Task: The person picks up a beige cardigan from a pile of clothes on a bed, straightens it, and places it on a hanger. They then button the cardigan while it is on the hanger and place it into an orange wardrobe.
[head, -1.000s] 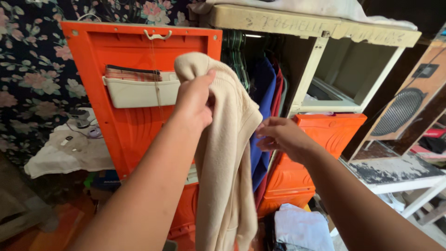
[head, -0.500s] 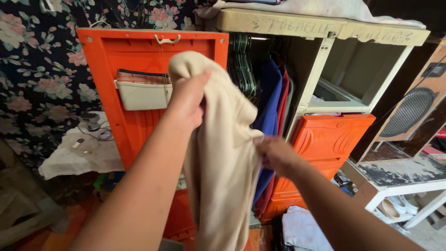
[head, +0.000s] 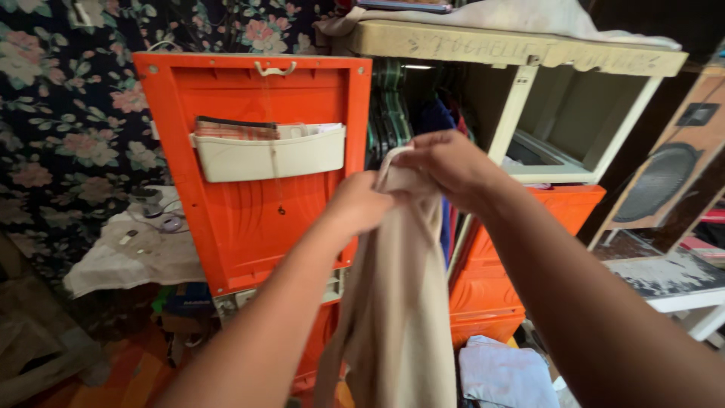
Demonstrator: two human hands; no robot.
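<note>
Half a second ago only my left hand (head: 362, 202) had the beige sweater (head: 404, 302), bunched up high, while my right hand (head: 445, 162) reached for its edge lower down; now both hands are closed on the top of the garment, close together, the right a little higher, and the cloth hangs straight down between my forearms in front of the open wardrobe. With the bundle lower, the cream door pocket (head: 268, 157) on the orange wardrobe door (head: 249, 219) shows in full, with papers tucked in it. My fingers are mostly hidden behind the knit and my own knuckles, so I cannot see how the fabric is pinched. The sweater's hem is cut off at the bottom edge, and my forearms cover much of the hanging clothes (head: 445, 121) inside; the green hangers (head: 389, 106) above them are dim. To the right stand stacked orange drawers (head: 491, 287), just beside the sweater, with a pale folded cloth (head: 506, 374) below. Left of the door, a white cloth (head: 132, 261) covers a low surface against the flowered wall (head: 60, 113).
</note>
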